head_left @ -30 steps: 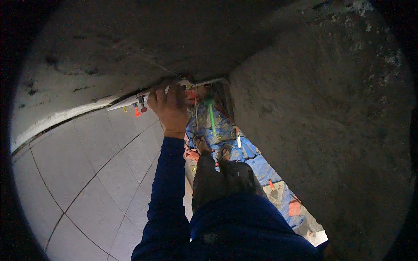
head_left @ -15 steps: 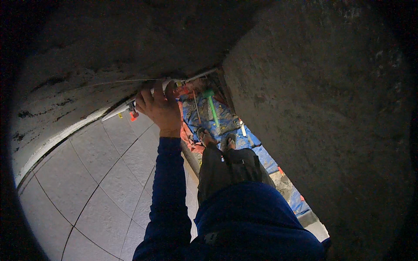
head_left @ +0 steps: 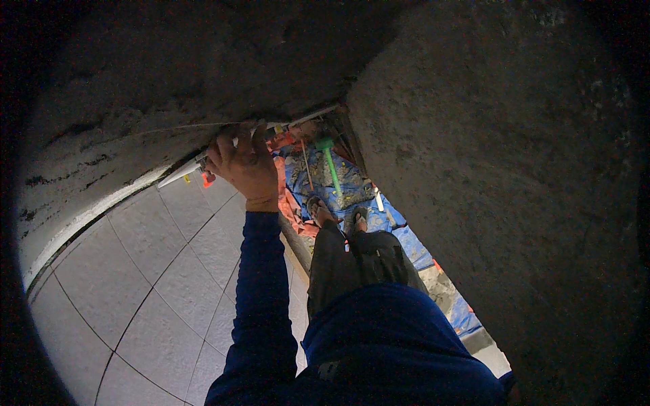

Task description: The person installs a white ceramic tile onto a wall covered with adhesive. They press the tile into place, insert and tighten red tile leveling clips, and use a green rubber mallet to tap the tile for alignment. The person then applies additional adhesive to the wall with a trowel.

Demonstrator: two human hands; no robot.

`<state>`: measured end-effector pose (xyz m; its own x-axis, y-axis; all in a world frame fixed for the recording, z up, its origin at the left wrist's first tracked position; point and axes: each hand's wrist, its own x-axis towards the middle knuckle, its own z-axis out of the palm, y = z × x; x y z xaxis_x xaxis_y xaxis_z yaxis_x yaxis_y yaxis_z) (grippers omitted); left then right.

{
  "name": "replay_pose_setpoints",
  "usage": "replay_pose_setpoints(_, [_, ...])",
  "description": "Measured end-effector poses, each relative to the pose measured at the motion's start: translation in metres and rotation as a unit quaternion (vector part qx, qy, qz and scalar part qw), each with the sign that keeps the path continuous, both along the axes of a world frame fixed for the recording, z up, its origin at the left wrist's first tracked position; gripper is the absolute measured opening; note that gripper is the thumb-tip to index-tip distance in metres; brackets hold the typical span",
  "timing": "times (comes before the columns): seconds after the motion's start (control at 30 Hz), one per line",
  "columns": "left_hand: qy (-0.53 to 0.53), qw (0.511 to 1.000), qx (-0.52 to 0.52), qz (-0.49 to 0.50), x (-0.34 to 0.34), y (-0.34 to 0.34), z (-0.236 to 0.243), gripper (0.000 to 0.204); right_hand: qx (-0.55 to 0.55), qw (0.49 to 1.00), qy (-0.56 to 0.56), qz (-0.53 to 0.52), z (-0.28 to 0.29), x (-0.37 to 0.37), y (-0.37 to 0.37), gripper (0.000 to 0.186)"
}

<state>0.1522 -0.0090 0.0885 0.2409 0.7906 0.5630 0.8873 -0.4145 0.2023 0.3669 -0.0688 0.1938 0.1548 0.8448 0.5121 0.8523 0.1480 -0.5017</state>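
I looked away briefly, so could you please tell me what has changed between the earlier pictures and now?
The left hand has moved slightly left along the white strip, closer to the red clip, with nothing visibly taken or let go. The view has shifted too. The green mallet still lies on the blue tarp, and both feet stay put.

L hand [head_left: 240,166] had front wall [head_left: 203,74] tight ahead; R wall [head_left: 501,169] blocked far side; legs [head_left: 359,271] partly filled space btwn it & grey tiles [head_left: 169,287]; room was open L of forearm [head_left: 263,271]
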Motion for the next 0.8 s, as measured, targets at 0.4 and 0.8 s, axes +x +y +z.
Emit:
replay_pose_setpoints(0.4, [-0.024,0.999,-0.025,0.024,0.0038,-0.0057,-0.0023,0.017,-0.010,1.000,0.006,0.009,-0.0033,-0.0062,0.0039,0.037])
replay_pose_setpoints(0.8, [-0.034,0.999,-0.011,0.022,0.0040,-0.0038,-0.0060,0.022,-0.015,1.000,0.011,0.016,-0.0077,-0.0083,0.0068,0.037])
